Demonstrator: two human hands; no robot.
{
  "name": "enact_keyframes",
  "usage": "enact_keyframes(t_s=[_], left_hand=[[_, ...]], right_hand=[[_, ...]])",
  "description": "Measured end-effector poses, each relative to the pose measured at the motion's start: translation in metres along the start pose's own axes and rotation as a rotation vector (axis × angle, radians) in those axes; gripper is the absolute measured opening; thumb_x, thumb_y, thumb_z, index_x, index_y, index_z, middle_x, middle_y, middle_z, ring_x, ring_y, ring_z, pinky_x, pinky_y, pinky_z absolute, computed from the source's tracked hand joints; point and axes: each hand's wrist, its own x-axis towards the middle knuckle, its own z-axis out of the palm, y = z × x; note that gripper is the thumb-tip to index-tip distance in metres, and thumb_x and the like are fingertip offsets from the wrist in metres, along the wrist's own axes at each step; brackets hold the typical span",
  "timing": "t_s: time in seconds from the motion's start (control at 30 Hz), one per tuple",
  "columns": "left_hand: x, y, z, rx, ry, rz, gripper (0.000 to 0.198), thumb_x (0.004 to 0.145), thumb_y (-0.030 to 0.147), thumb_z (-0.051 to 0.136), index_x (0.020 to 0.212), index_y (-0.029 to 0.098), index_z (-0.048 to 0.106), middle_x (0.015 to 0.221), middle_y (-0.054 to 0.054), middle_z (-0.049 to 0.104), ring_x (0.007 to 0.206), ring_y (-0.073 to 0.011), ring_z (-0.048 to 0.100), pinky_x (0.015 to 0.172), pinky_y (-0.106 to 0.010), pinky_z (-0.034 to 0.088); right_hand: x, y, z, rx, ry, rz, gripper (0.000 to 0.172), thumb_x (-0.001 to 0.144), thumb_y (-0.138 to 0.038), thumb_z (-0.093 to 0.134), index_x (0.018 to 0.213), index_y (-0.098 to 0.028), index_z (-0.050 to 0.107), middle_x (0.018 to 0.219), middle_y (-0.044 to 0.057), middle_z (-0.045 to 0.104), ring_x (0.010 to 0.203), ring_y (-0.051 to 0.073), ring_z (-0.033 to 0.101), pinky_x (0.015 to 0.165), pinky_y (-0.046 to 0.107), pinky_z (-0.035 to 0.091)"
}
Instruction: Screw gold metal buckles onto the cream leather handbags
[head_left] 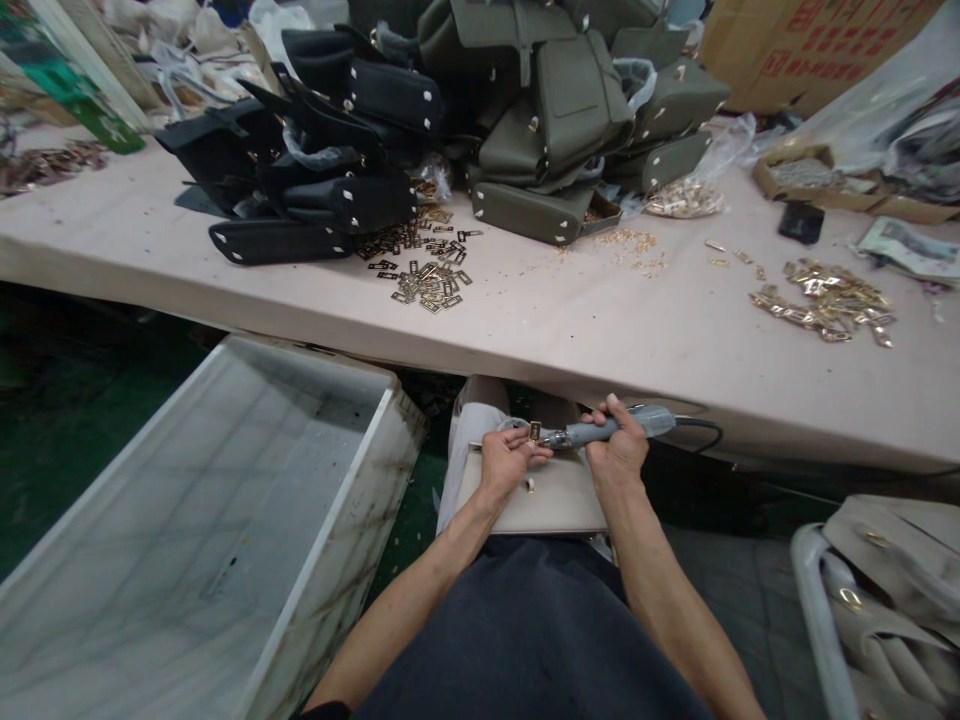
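My right hand (618, 450) is wrapped round a grey electric screwdriver (592, 432), whose cord trails off to the right. Its tip points left and meets a small gold metal clasp (535, 431). The fingers of my left hand (510, 460) are closed on that clasp, at the edge of a cream handbag (555, 508). The bag lies across my lap, with another small gold fitting (530, 485) on its face. Whether a screw sits at the tip is too small to tell.
A large grey-white bin (300, 500) stands at my left. On the table (525, 320) are black bags (277, 240), olive bags (525, 210), dark metal frames (431, 287) and gold clasps (825, 300). More cream bags (892, 560) fill a container at right.
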Motion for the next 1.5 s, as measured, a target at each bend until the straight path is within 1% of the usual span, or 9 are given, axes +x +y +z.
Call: enact_keyframes(t_s=[0.07,0.17,0.3,0.47,0.63,0.83,1.0,1.27,1.5], left_hand=[[0.0002,-0.0003,0.0001,-0.003,0.009,-0.004,0.027,0.078,0.011,0.078,0.103,0.003,0.074,0.09,-0.019,0.08,0.07,-0.0224,0.079,0.064,-0.025,0.065],[-0.0009,0.0007,0.0003,-0.016,-0.006,0.001,0.027,0.076,0.009,0.077,0.103,0.003,0.074,0.089,-0.018,0.08,0.068,-0.021,0.079,0.064,-0.025,0.065],[-0.0027,0.0025,0.0007,0.0,-0.016,0.026,0.027,0.076,0.015,0.081,0.1,0.004,0.076,0.089,-0.017,0.08,0.068,-0.0205,0.078,0.064,-0.024,0.065],[-0.0019,0.001,-0.0004,0.007,-0.002,0.015,0.03,0.076,0.019,0.084,0.101,0.005,0.076,0.09,-0.018,0.08,0.07,-0.0223,0.079,0.066,-0.027,0.065],[-0.001,-0.0007,-0.0028,-0.024,-0.008,0.008,0.031,0.075,0.015,0.083,0.103,0.005,0.075,0.093,-0.018,0.08,0.072,-0.0229,0.079,0.069,-0.03,0.066],[-0.0019,-0.0003,-0.0035,-0.027,-0.023,0.002,0.033,0.072,0.014,0.084,0.102,0.005,0.074,0.094,-0.017,0.08,0.071,-0.023,0.079,0.066,-0.028,0.066],[-0.0027,0.0001,-0.0041,-0.017,-0.026,0.003,0.038,0.069,0.018,0.088,0.103,0.005,0.074,0.095,-0.018,0.08,0.072,-0.024,0.079,0.068,-0.03,0.066],[-0.0018,-0.001,-0.0047,-0.013,-0.033,0.005,0.034,0.072,0.015,0.083,0.102,0.005,0.074,0.095,-0.019,0.08,0.073,-0.0247,0.08,0.068,-0.029,0.066],[-0.0016,-0.0005,-0.0058,-0.015,-0.044,0.011,0.035,0.071,0.019,0.085,0.101,0.005,0.072,0.095,-0.019,0.08,0.073,-0.0256,0.08,0.068,-0.03,0.066]], right_hand=[[0.0001,-0.0002,0.0005,-0.003,-0.002,-0.001,0.04,0.065,-0.019,0.087,0.079,-0.019,0.049,0.07,-0.007,0.056,0.053,0.006,0.048,0.053,0.024,0.052],[-0.0011,-0.0005,0.0017,-0.005,0.004,-0.006,0.041,0.064,-0.018,0.087,0.079,-0.02,0.049,0.069,-0.007,0.056,0.052,0.006,0.049,0.053,0.024,0.052],[-0.0039,-0.0009,0.0036,-0.005,0.009,-0.012,0.04,0.064,-0.017,0.086,0.079,-0.02,0.049,0.069,-0.006,0.057,0.052,0.007,0.049,0.053,0.025,0.052],[-0.0036,-0.0021,0.0029,-0.022,-0.007,-0.016,0.038,0.067,-0.019,0.086,0.078,-0.02,0.049,0.069,-0.006,0.056,0.052,0.007,0.05,0.053,0.025,0.053],[-0.0015,-0.0064,0.0017,0.008,0.021,-0.007,0.039,0.063,-0.017,0.085,0.078,-0.02,0.05,0.068,-0.006,0.056,0.052,0.006,0.049,0.052,0.024,0.052],[-0.002,-0.007,0.0032,0.005,0.011,-0.013,0.035,0.066,-0.017,0.084,0.078,-0.019,0.05,0.068,-0.005,0.056,0.053,0.007,0.049,0.052,0.024,0.052],[-0.0017,-0.0055,0.004,0.002,0.002,-0.014,0.036,0.067,-0.018,0.084,0.078,-0.02,0.05,0.069,-0.006,0.057,0.052,0.007,0.049,0.052,0.024,0.052],[-0.0029,-0.0067,0.0039,0.011,-0.01,-0.01,0.035,0.066,-0.017,0.085,0.079,-0.018,0.053,0.069,-0.005,0.058,0.052,0.007,0.05,0.054,0.025,0.053],[-0.0029,-0.008,0.0029,-0.003,-0.02,-0.01,0.037,0.066,-0.018,0.086,0.079,-0.02,0.051,0.069,-0.006,0.056,0.052,0.007,0.05,0.053,0.025,0.053]])
